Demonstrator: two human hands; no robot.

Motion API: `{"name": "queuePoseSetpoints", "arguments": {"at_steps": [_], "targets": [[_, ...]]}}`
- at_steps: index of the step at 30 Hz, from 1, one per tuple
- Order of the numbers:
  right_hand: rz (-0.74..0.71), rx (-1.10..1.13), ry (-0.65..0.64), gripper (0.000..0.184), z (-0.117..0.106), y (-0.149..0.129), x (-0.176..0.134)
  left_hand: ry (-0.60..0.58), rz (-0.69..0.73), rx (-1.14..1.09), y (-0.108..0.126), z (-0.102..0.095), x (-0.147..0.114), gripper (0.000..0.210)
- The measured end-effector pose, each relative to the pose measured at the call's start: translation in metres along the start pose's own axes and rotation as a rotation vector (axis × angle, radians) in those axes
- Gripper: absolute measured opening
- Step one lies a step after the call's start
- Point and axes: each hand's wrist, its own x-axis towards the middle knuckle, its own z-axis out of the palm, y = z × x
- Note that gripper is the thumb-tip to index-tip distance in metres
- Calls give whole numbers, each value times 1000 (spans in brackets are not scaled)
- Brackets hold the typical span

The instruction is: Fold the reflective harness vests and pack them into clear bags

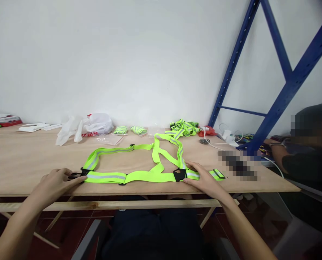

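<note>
A neon harness (147, 176) lies along the tabletop's front edge (109, 190), its long side stretching from the left hand (54, 182), pinching the left buckle (84, 172), to the right hand (204, 180), pinching the band (192, 174) beside the right buckle (178, 175).

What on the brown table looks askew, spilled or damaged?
No damage or spill stands out. Only the heap of neon-yellow reflective straps near the white wall looks untidy: it lies jumbled, whereas the neon-yellow webbing harness in front is spread in open loops.
</note>
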Motion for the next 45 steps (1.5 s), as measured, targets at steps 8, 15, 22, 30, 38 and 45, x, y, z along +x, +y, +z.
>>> {"name": "queuePoseSetpoints", "arguments": {"at_steps": [8, 15, 22, 30, 38, 45], "targets": [[40, 26, -13, 76, 2, 2, 0, -114, -22, -105, 22, -10, -9, 54], [24, 27, -25, 62, -1, 0, 0, -21, 62, -160, 31, -2, -9, 50], [-93, 50, -83, 50, -4, -6, 0, -69, 116, -200, 42, 3, -11, 49], [-82, 72, -181, 40, -7, -10, 2, 30, 80, -161, 37, -1, -9, 37], [-64, 61, -185, 40, -8, -12, 2, 122, 18, -159, 44, -15, -4, 28], [-67, 49, -163, 44, -6, -7, 2, 346, 333, -186, 155, -51, -6, 18]]}}
